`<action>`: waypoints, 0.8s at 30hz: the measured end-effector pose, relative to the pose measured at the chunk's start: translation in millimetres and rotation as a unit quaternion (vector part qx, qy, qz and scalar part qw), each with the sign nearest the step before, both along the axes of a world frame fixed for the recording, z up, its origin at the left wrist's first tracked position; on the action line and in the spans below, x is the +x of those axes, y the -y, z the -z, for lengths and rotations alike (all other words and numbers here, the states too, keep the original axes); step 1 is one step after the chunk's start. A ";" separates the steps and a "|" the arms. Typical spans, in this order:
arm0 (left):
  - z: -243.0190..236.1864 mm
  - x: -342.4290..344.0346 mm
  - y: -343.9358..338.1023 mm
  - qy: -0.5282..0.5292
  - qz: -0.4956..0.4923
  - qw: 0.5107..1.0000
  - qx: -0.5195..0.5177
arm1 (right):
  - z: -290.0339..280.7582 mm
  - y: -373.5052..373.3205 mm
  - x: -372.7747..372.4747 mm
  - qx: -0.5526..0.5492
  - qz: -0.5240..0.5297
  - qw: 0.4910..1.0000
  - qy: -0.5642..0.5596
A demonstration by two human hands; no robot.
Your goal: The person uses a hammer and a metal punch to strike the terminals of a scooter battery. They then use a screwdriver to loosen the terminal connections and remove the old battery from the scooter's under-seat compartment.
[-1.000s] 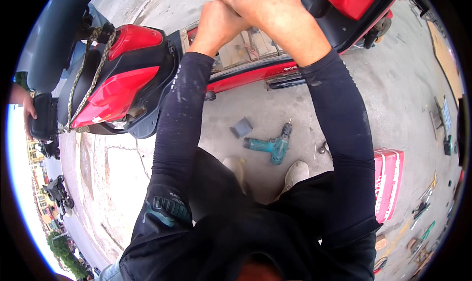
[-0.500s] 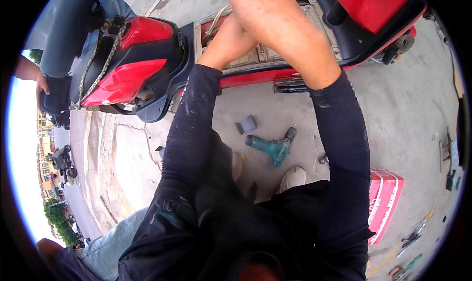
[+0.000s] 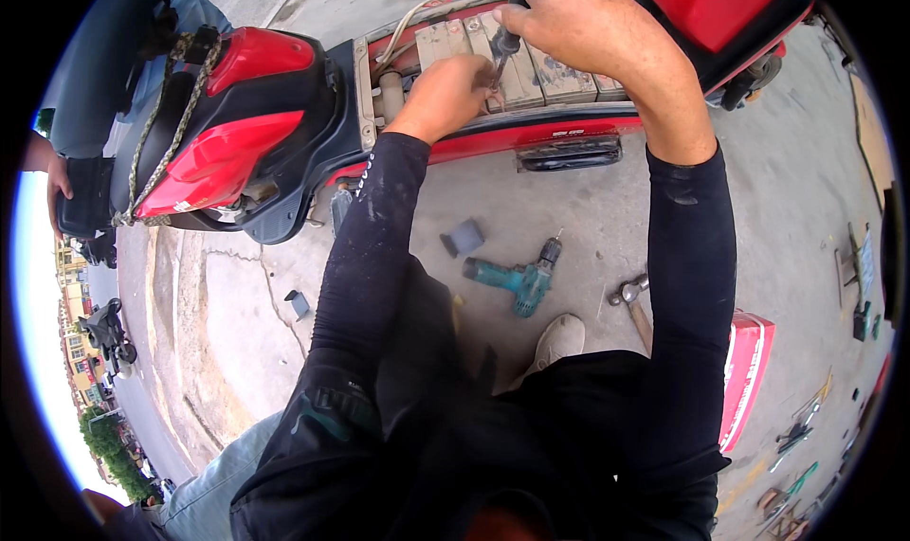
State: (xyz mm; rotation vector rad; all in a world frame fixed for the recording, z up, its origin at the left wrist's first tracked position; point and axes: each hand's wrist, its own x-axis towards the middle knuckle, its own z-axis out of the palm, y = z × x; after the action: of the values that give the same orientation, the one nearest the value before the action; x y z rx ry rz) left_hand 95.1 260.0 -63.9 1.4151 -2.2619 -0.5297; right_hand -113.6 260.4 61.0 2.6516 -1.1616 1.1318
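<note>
My right hand (image 3: pixel 550 20) grips the black handle of a screwdriver (image 3: pixel 506 41), held upright above pale battery blocks (image 3: pixel 559 77) in the open footboard of a red scooter (image 3: pixel 246 153). My left hand (image 3: pixel 445 91) is lower, beside the screwdriver's tip, fingers curled on something I cannot make out at the battery tops. Loose pale cables (image 3: pixel 408 29) curve at the left of the compartment.
A teal drill (image 3: pixel 521 280), a grey plastic piece (image 3: pixel 464 238) and a hammer (image 3: pixel 629 291) lie on the concrete below. A red box (image 3: pixel 749 370) is at lower right, several tools beyond it. Another person's hand (image 3: pixel 59 186) rests on the scooter at far left.
My two hands, earlier bunched together, have separated: the left went lower, the right shifted right, revealing the screwdriver and more of the battery blocks.
</note>
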 end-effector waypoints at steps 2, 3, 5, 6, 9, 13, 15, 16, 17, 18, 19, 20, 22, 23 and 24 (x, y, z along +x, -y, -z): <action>7.4 0.0 4.8 0.010 0.012 1.000 -0.009 | -3.7 -3.1 5.0 0.050 0.136 0.987 -0.073; 10.3 0.8 7.4 0.019 0.018 0.999 -0.024 | 0.2 -2.0 5.2 0.028 0.112 0.992 -0.048; 5.8 -5.9 9.1 0.018 0.023 0.999 -0.032 | 9.2 6.0 1.4 -0.020 0.074 0.997 0.001; 4.1 -8.9 7.5 0.011 0.019 1.000 -0.022 | 9.3 9.0 -8.3 -0.021 0.027 0.999 -0.002; 6.1 0.3 6.3 -0.038 0.009 0.998 0.043 | -4.7 5.8 -12.9 0.122 -0.121 0.982 0.072; 6.7 0.9 4.9 -0.082 0.001 0.994 0.074 | -0.4 9.9 -12.9 0.154 -0.080 0.980 0.095; 14.2 3.3 11.7 -0.088 -0.002 0.995 0.056 | -3.9 12.6 -15.7 0.111 -0.065 0.989 0.076; 13.4 7.1 11.8 -0.092 0.002 0.994 0.053 | -7.7 8.7 -13.9 0.131 -0.051 0.987 0.083; 13.1 10.2 11.4 -0.096 0.005 0.994 0.049 | -10.7 4.6 -12.1 0.151 -0.039 0.984 0.091; 13.4 11.7 10.4 -0.108 0.000 0.993 0.042 | -12.3 0.6 -13.5 0.125 -0.027 0.988 0.088; 10.7 8.5 10.8 -0.118 0.001 0.992 0.034 | -15.9 -3.0 -19.5 0.117 -0.018 0.989 0.094; 5.6 12.0 9.5 -0.121 -0.004 0.992 0.027 | -21.2 -4.4 -21.2 0.111 -0.017 0.988 0.105; -11.0 20.9 8.0 -0.177 -0.043 0.983 0.020 | -40.5 -14.9 -17.0 0.158 0.000 0.973 0.169; -20.1 14.0 11.5 -0.214 -0.048 0.975 0.017 | -58.3 -27.2 -20.8 0.206 0.031 0.955 0.211; -28.8 6.9 11.9 -0.231 -0.045 0.972 -0.002 | -65.3 -33.4 -26.9 0.152 0.050 0.967 0.199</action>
State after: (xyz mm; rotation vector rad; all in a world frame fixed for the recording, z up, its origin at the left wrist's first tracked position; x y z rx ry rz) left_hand 101.9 248.0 -35.1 1.2304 -1.8204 -0.7378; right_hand -140.5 293.8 126.3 2.6012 -1.6366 1.6385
